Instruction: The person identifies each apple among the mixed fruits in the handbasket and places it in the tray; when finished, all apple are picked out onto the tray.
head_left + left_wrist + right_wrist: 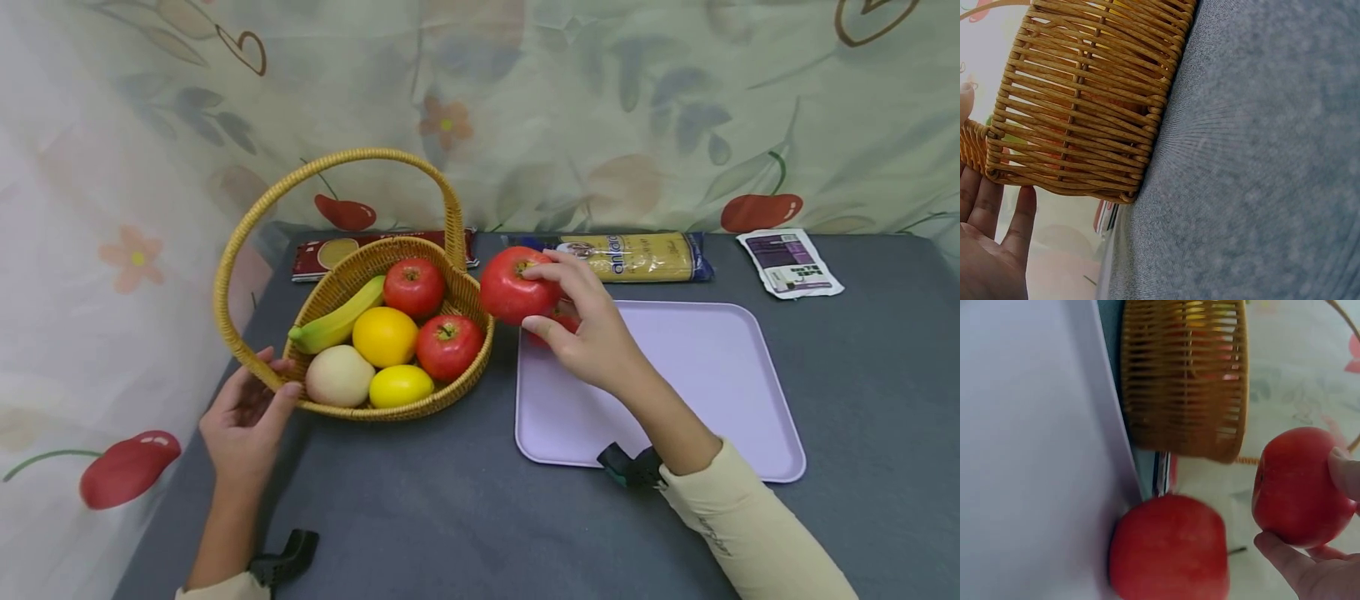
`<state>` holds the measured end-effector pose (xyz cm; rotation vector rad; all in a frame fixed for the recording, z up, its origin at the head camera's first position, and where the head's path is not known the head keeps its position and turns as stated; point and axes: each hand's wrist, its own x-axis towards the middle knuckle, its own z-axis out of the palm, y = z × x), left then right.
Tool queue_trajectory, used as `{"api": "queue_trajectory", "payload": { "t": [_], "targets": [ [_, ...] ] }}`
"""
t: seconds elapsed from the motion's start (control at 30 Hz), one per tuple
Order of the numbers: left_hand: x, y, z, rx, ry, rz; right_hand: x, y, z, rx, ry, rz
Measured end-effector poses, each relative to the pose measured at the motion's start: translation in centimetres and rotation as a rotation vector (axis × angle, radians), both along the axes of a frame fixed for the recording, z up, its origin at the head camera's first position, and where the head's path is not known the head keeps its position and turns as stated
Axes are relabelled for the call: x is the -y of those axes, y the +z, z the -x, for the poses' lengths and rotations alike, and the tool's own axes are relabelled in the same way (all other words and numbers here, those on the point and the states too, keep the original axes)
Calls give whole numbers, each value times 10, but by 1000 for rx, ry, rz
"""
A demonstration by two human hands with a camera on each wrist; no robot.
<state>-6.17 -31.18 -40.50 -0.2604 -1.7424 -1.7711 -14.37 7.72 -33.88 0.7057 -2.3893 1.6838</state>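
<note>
My right hand (592,342) holds a red apple (513,287) between thumb and fingers, raised beside the right rim of the wicker basket (468,387). Behind that hand, another red apple (1169,550) rests at the far left of the lilac tray (697,375), mostly hidden in the head view. My left hand (243,429) grips the basket at its left end, where the handle (251,221) meets the rim, thumb on one side and fingers on the other. Inside the basket lie a banana (337,321), an orange (385,337), a lemon (401,387), a pale round fruit (339,377) and two red apples (450,347).
At the back of the dark table (450,508), a yellow pasta packet (645,257) lies behind the tray and a dark red packet (309,260) behind the basket. A white and purple pouch (791,263) is at the back right. A patterned curtain (525,108) hangs behind.
</note>
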Motion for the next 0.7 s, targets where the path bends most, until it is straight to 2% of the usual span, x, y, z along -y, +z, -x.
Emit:
{"api": "queue_trajectory", "payload": {
  "t": [0.37, 0.7],
  "targets": [
    [-1, 1, 1, 1, -2, -3, -34, -3, 3, -27, -104, -47],
    [-1, 0, 0, 10, 15, 5, -52, -9, 3, -23, -186, -62]
  ]
}}
